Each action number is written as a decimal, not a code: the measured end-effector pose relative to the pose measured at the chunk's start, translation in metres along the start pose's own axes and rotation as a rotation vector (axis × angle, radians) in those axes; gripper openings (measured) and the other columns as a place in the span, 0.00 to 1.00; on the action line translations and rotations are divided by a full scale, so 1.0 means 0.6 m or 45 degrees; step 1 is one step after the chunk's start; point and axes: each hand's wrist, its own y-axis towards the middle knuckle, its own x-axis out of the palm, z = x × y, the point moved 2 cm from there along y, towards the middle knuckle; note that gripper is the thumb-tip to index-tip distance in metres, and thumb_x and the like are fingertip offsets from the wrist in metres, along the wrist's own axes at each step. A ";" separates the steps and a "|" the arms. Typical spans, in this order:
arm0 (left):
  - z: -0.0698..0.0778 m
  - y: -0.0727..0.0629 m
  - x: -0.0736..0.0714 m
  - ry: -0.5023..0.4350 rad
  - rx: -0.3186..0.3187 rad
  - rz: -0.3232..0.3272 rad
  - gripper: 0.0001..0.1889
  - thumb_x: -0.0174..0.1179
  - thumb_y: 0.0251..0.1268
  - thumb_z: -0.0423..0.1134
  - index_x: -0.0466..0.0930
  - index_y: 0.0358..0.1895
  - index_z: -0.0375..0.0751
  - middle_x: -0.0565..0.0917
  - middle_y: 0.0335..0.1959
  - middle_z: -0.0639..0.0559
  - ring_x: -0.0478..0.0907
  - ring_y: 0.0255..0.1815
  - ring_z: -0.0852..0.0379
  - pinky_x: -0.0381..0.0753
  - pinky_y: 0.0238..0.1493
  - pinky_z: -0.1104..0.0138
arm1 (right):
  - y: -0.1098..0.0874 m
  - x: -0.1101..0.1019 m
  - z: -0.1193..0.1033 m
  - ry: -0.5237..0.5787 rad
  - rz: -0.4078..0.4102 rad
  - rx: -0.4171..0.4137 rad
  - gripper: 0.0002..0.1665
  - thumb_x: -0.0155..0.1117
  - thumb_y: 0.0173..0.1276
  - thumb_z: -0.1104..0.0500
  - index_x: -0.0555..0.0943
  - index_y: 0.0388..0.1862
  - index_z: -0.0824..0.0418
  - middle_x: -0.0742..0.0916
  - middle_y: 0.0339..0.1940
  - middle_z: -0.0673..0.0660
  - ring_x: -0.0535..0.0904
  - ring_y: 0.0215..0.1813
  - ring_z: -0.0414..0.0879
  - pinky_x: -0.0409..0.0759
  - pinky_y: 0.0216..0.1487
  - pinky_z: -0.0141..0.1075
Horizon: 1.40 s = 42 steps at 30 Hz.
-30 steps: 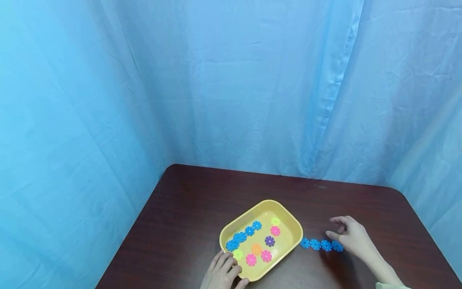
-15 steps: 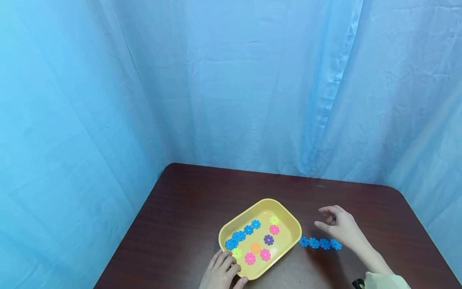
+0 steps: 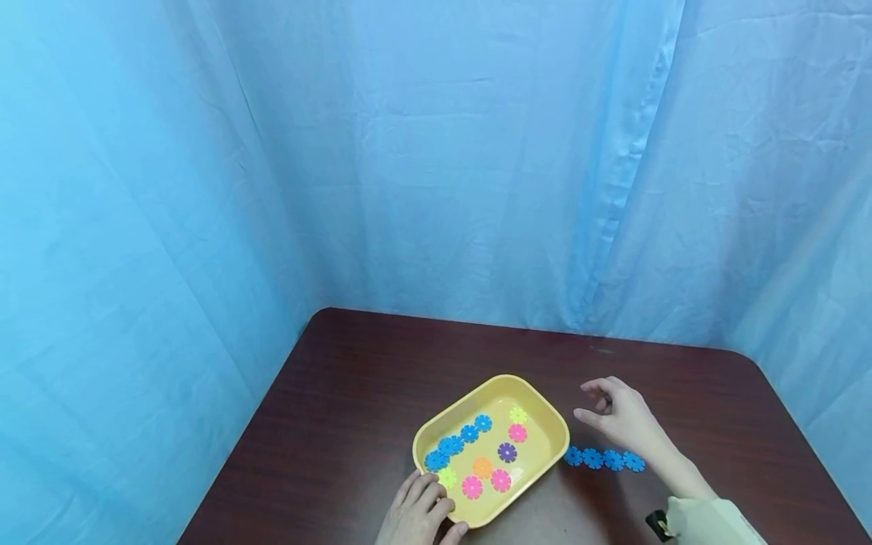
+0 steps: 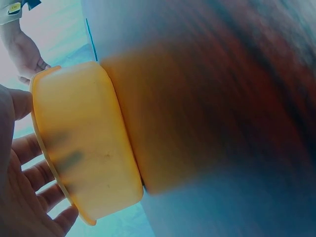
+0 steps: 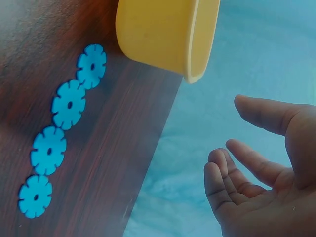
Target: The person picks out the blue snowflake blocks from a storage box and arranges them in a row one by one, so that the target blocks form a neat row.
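My left hand [image 3: 417, 512] holds the near left corner of a yellow plastic tray [image 3: 559, 424]; its fingers reach over the rim [image 4: 47, 153], and their dark shadows show through the wall. Inside the tray lie flower-shaped plastic discs: several blue ones [image 3: 470, 434], a purple disc [image 3: 507, 453], an orange disc [image 3: 482, 468], pink discs [image 3: 500, 480] and yellow discs [image 3: 518, 415]. Raised above the table, right of the tray, my right hand [image 3: 630, 420] has nothing in its spread fingers. Below it, a row of blue discs [image 5: 69, 104] lies flat on the table, touching end to end.
The dark brown wooden table [image 3: 381, 363] has rounded far corners. Light blue cloth [image 3: 436, 151] hangs behind it and on both sides. A dark band [image 3: 659, 524] shows at the right sleeve [image 3: 711, 522].
My right hand has moved left and away from me, from over the right end of the blue row toward the tray. The left hand and the discs stay as they were.
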 end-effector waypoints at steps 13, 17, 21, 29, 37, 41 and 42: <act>-0.001 -0.003 0.003 0.030 0.020 0.030 0.12 0.65 0.63 0.57 0.77 0.32 0.57 0.73 0.37 0.62 0.74 0.52 0.57 0.74 0.60 0.55 | 0.018 0.026 -0.030 0.049 -0.026 -0.012 0.24 0.77 0.58 0.58 0.82 0.51 0.65 0.81 0.40 0.55 0.73 0.34 0.45 0.78 0.30 0.34; -0.002 -0.002 0.002 0.032 0.019 0.021 0.12 0.64 0.63 0.57 0.77 0.32 0.56 0.73 0.37 0.62 0.74 0.52 0.56 0.74 0.60 0.54 | 0.024 0.035 -0.040 0.051 -0.037 -0.009 0.23 0.77 0.58 0.59 0.81 0.51 0.65 0.80 0.39 0.55 0.72 0.34 0.46 0.78 0.30 0.34; -0.002 -0.002 0.001 0.037 0.022 0.028 0.12 0.64 0.63 0.57 0.78 0.32 0.56 0.74 0.37 0.62 0.74 0.53 0.57 0.73 0.61 0.55 | 0.030 0.043 -0.050 0.057 -0.049 -0.003 0.23 0.76 0.58 0.61 0.81 0.51 0.66 0.80 0.39 0.57 0.72 0.34 0.46 0.78 0.31 0.35; -0.001 -0.001 0.000 0.030 0.020 0.022 0.12 0.64 0.64 0.58 0.78 0.32 0.56 0.74 0.38 0.62 0.74 0.53 0.57 0.72 0.61 0.55 | 0.037 0.059 -0.065 0.090 -0.090 -0.001 0.23 0.76 0.59 0.61 0.81 0.52 0.66 0.81 0.39 0.57 0.73 0.35 0.46 0.79 0.35 0.36; -0.001 -0.001 0.001 0.026 0.015 0.023 0.12 0.63 0.64 0.58 0.78 0.32 0.56 0.74 0.37 0.62 0.74 0.53 0.57 0.72 0.61 0.55 | 0.046 0.080 -0.082 0.141 -0.136 -0.023 0.23 0.76 0.59 0.61 0.81 0.51 0.68 0.80 0.38 0.58 0.73 0.37 0.47 0.78 0.37 0.39; -0.001 -0.002 0.001 0.025 0.015 0.035 0.12 0.63 0.64 0.58 0.78 0.32 0.56 0.74 0.37 0.62 0.74 0.53 0.57 0.72 0.61 0.55 | 0.055 0.094 -0.083 0.157 -0.148 -0.034 0.24 0.76 0.59 0.61 0.81 0.52 0.67 0.80 0.38 0.58 0.72 0.37 0.47 0.77 0.37 0.39; -0.001 -0.002 0.001 0.026 0.015 0.038 0.12 0.63 0.64 0.58 0.77 0.31 0.56 0.74 0.37 0.62 0.74 0.53 0.57 0.72 0.61 0.55 | 0.056 0.096 -0.083 0.157 -0.150 -0.038 0.24 0.76 0.59 0.61 0.81 0.52 0.67 0.80 0.39 0.58 0.72 0.37 0.47 0.76 0.37 0.39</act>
